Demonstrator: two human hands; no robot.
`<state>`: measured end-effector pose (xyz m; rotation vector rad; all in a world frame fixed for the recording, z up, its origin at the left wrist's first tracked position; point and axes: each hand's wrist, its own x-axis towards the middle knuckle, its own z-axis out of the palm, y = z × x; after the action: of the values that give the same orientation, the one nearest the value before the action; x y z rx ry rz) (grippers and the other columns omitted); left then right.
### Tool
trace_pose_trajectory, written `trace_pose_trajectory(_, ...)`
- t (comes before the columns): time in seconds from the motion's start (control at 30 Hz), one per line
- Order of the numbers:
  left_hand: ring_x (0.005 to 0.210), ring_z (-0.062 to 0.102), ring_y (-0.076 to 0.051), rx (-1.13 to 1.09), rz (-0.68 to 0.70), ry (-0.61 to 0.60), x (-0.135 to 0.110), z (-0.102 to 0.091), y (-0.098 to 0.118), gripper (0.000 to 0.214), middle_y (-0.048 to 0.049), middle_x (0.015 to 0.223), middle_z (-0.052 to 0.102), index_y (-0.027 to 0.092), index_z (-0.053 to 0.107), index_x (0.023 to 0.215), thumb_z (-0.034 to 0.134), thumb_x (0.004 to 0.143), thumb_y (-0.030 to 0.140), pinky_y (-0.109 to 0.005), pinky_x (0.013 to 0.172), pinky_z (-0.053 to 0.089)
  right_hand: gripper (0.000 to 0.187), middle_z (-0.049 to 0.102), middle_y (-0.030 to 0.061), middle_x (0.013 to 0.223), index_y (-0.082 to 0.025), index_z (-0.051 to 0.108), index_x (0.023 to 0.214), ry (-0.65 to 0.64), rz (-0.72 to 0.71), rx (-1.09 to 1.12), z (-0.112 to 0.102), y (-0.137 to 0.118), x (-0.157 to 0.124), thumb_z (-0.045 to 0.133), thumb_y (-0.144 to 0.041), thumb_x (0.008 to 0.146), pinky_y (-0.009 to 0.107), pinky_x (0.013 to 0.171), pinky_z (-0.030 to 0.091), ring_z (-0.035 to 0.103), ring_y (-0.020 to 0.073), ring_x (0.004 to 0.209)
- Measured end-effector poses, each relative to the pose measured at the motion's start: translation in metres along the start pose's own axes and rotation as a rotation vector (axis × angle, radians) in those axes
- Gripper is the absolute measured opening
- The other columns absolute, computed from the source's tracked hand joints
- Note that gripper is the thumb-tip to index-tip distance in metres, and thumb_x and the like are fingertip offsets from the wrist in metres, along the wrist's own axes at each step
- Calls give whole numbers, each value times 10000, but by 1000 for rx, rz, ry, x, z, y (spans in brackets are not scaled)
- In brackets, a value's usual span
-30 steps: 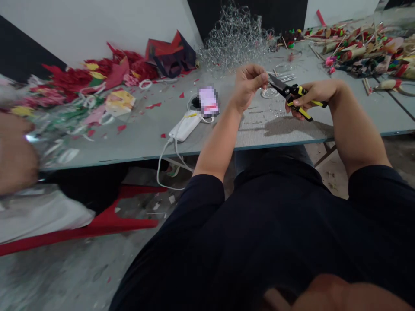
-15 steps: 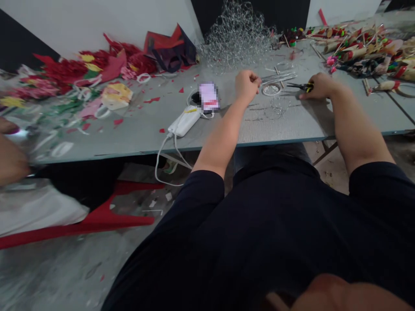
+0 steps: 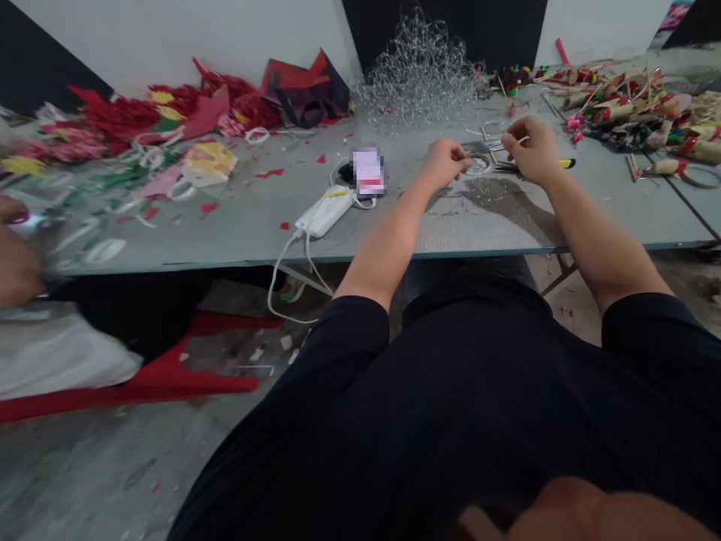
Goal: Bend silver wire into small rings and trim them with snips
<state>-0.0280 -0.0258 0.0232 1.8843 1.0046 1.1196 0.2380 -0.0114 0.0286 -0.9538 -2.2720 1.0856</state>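
My left hand (image 3: 447, 162) is closed in a pinch above the table (image 3: 405, 218). Whatever its fingertips hold is too thin to make out. Facing it, my right hand (image 3: 532, 150) has thumb and fingers drawn together, and their contents are also unclear. Between the hands lies a small round dish (image 3: 478, 164) with tiny pale pieces in it. Pliers with black and yellow handles (image 3: 566, 163) rest on the table, partly hidden under my right hand. Thin silvery wires (image 3: 483, 146) lie just behind the dish.
A tall heap of tangled silver wire (image 3: 420, 75) stands at the back. Left of my hands are a phone (image 3: 368, 171) and a white power strip (image 3: 324, 213) with cables. Red paper flowers (image 3: 225, 101) and crafted wooden pieces (image 3: 619, 113) crowd both sides. Another person's hand (image 3: 16, 263) is at far left.
My right hand has let go of the pliers and moved left, up beside the dish. My left hand has shifted slightly right and nearer to me.
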Motion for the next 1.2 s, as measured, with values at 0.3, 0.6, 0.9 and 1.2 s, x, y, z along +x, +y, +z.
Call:
trace_pose_trajectory(0.3,896,809,-290,99,-84,-53,10,4,-13,502,10,613,601,314,607,643,969,898,77,-388,981,677,608,481,14,572,-524,832,1182,8,55,321,14,7,15,807,-1066,910,494,637,505,672,423,864)
trace_pose_trajectory(0.6,735,714,-266,-4,16,-15,0,-3,-10,366,-21,703,725,344,703,750,1009,944,397,-417,839,680,560,459,-16,494,-573,820,1088,-143,85,452,10,8,14,904,-1060,826,504,574,513,698,428,815)
trace_pose_trajectory(0.9,874,792,-296,-41,12,41,21,-3,-32,399,-64,830,795,308,681,811,1004,1035,380,-429,901,658,687,566,2,560,-609,886,1217,-442,67,513,13,-7,13,825,-1119,761,523,565,522,768,442,858)
trace_pose_trajectory(1.2,719,749,-222,-76,-58,10,10,7,-1,429,-14,721,733,270,657,785,985,1058,235,-352,782,602,695,721,44,771,-666,696,1672,-341,158,380,9,-10,-2,721,-995,1060,518,547,530,734,481,1041)
